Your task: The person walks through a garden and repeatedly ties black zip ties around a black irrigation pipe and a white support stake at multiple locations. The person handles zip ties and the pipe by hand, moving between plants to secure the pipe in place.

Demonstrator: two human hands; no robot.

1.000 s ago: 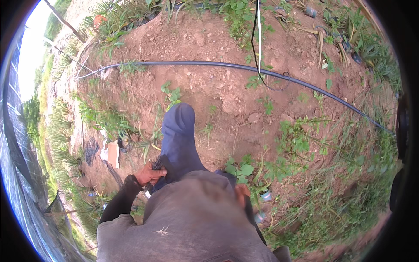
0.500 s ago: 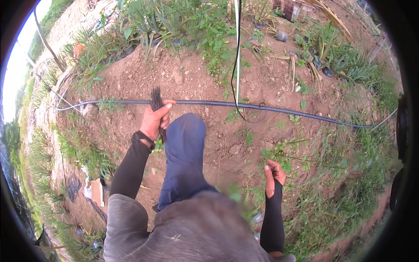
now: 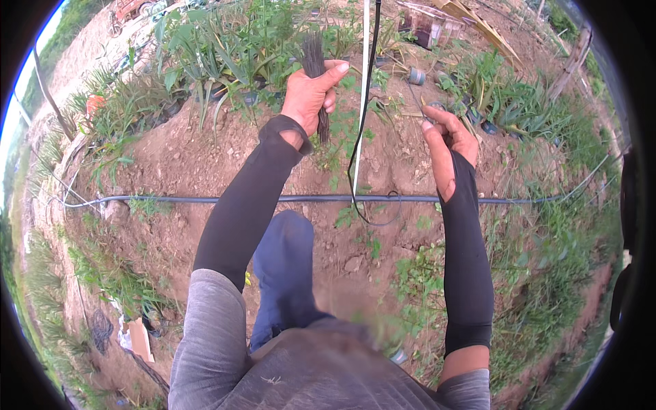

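Observation:
My left hand [image 3: 314, 92] is raised near the top middle, closed around a bundle of thin dark wires or sticks [image 3: 314, 51] held upright. My right hand [image 3: 451, 147] is up at the right, thumb and index finger pinched on a thin dark strand [image 3: 417, 101]. Between my hands hang a white strip [image 3: 361, 143] and a black cable [image 3: 354, 159], which has a loop low down. Below both hands a dark hose [image 3: 311, 198] runs across the reddish soil. My blue trouser knee [image 3: 280, 253] is below it.
A raised soil mound [image 3: 178, 164] has potted spiky plants [image 3: 205, 68] along its top and weeds around. At the back right are wooden planks [image 3: 485, 31], a crate [image 3: 430, 27], a small container [image 3: 417, 75] and a post [image 3: 567, 65]. Cardboard [image 3: 140, 338] lies at lower left.
Both hands have risen and reached forward; the bundle moved up and right. My right hand now pinches a thin strand. The view has shifted, with the hose lower in the frame.

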